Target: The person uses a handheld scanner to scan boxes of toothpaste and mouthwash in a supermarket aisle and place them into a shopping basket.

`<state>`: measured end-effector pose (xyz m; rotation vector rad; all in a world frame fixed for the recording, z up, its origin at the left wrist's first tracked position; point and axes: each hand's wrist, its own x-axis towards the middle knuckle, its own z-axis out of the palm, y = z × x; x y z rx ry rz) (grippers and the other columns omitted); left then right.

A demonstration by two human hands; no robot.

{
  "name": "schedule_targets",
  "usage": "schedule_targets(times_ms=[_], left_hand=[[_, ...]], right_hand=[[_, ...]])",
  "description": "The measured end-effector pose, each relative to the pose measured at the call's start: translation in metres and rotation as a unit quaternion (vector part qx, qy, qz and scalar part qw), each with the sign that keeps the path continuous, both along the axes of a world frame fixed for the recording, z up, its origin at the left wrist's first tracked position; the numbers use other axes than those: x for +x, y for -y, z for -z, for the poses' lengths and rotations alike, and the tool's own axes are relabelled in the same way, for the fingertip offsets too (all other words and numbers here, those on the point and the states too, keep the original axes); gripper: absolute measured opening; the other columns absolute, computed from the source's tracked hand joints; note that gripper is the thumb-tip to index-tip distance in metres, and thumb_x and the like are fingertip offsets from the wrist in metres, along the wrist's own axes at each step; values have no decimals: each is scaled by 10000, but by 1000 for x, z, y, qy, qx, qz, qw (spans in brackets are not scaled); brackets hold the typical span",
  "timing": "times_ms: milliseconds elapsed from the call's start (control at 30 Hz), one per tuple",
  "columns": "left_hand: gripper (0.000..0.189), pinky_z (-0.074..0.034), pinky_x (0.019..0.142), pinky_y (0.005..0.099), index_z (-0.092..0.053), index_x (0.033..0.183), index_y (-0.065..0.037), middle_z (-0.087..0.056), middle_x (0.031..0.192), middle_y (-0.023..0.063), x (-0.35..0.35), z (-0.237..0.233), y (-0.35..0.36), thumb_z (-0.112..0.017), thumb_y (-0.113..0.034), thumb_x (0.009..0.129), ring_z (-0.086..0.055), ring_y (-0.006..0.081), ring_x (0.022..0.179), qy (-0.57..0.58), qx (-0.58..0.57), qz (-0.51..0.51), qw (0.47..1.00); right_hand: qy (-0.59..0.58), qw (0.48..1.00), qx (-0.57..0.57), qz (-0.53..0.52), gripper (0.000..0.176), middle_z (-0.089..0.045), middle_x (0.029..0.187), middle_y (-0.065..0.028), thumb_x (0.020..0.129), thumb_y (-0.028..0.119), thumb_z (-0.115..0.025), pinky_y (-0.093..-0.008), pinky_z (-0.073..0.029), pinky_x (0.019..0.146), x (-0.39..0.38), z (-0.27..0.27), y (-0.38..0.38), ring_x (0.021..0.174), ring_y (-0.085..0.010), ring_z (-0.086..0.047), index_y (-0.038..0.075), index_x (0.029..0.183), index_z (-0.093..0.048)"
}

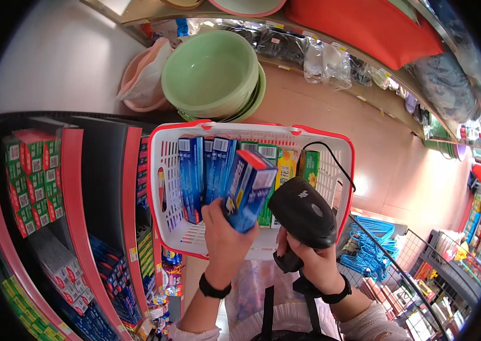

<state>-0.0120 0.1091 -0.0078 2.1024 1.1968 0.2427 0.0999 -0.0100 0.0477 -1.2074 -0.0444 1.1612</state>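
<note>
My left hand (227, 241) grips a blue toothpaste box (247, 190) with a red and white end, tilted above the basket. In my right hand (314, 264) is a black barcode scanner (304, 211), its head over the right part of the basket and a dark cable (341, 165) curving behind it. Below both hands is the white plastic basket (195, 245) with a red rim. Several blue boxes (191, 176) stand inside it on the left. Green boxes (267, 152) and a yellow box (287, 162) are to their right, partly hidden by the scanner and the held box.
Shelves on the left hold green-and-red boxes (33, 182) and several rows of other small cartons. Beyond the basket stand stacked green basins (212, 71). A wire rack with blue hangers (370, 244) is at the right. Bagged slippers (334, 62) line a low shelf ahead.
</note>
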Motion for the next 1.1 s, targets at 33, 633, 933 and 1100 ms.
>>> schedule_targets(times_ms=[33, 633, 933, 1100], left_hand=[[674, -443, 720, 436, -388, 1109, 46, -419, 978, 196, -6, -10, 3, -768, -154, 590, -490, 384, 901, 3, 3, -11, 1000], [736, -419, 875, 296, -239, 1363, -11, -476, 1143, 76, -205, -63, -24, -682, -80, 780, -497, 150, 1024, 249, -375, -335, 828], [504, -442, 713, 281, -351, 1294, 10, -555, 1020, 122, -231, -22, -114, -558, 9, 835, -568, 195, 866, 78, 158, -298, 938], [276, -446, 823, 334, -544, 1134, 9, -580, 1050, 133, -242, -14, -151, -552, -43, 862, -559, 222, 959, -108, 113, -317, 935]], right_hand=[[-3, 1000, 20, 17, 258, -592, 859, -41, 836, -37, -572, -260, -477, 657, -4, -4, -4, 737, -112, -578, -26, 1090, -527], [93, 995, -38, -16, 432, -531, 788, -114, 834, 358, -596, -260, -434, 525, -58, -16, -31, 576, -154, -514, -10, 1014, -460], [67, 991, -40, -111, 431, -530, 790, -110, 830, 353, -594, -260, -432, 536, -92, -14, -49, 590, -154, -513, -8, 1032, -471], [36, 988, -65, -132, 448, -556, 782, -120, 805, 330, -604, -271, -447, 567, -104, -11, -50, 598, -166, -537, -30, 1051, -499]])
